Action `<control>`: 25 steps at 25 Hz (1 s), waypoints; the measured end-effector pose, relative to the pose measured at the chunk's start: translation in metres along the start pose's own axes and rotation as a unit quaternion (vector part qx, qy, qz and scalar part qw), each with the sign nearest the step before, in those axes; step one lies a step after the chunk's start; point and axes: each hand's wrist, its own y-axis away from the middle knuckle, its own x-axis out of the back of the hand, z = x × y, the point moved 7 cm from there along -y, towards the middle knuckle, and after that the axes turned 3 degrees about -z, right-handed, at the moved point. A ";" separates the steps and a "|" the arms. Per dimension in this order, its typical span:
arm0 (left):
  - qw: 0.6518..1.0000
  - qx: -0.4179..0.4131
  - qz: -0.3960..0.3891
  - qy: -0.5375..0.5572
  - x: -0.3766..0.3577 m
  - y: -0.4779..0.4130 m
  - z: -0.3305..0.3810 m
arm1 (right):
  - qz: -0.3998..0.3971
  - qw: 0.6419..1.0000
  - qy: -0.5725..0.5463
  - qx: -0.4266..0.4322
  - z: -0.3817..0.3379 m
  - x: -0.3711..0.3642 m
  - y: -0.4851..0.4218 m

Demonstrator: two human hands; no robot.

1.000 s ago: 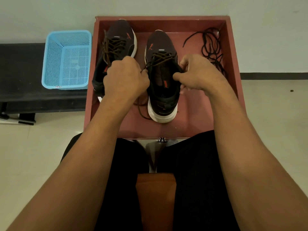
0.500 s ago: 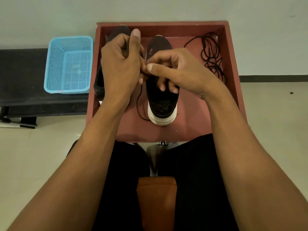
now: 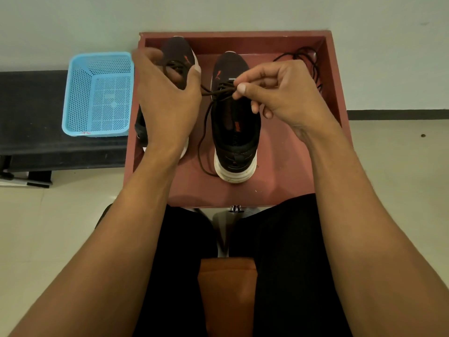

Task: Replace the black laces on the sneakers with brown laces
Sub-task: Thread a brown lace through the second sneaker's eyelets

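Two dark sneakers with white soles stand toes-away in a red wooden tray [image 3: 286, 190]. The right sneaker [image 3: 235, 132] carries a brown lace [image 3: 202, 142] whose free end loops down past its left side to the tray floor. My right hand [image 3: 277, 93] pinches that lace over the sneaker's eyelets. My left hand [image 3: 167, 98] holds the other strand, stretched taut to the left, and covers most of the left sneaker [image 3: 178, 54], which is laced in brown. The removed black laces [image 3: 313, 66] lie tangled in the tray's far right corner.
An empty blue plastic basket [image 3: 99, 93] sits on a dark bench [image 3: 29, 132] left of the tray. A white wall stands behind. My knees in black trousers are under the tray's near edge, above an orange seat [image 3: 228, 295].
My hands have parted: the left moved left over the left sneaker, the right moved right, and the brown lace is now stretched between them.
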 end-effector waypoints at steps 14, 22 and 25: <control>0.970 -0.157 -0.109 -0.149 -0.044 0.016 0.028 | 0.109 0.990 0.078 -0.036 0.012 0.018 -0.004; 0.949 -0.133 -0.185 -0.218 -0.066 0.014 0.010 | 0.074 0.967 0.198 -0.140 0.029 0.013 -0.007; 0.953 -0.122 -0.184 -0.207 -0.065 0.014 0.012 | 0.071 0.976 0.128 -0.162 0.038 0.014 -0.003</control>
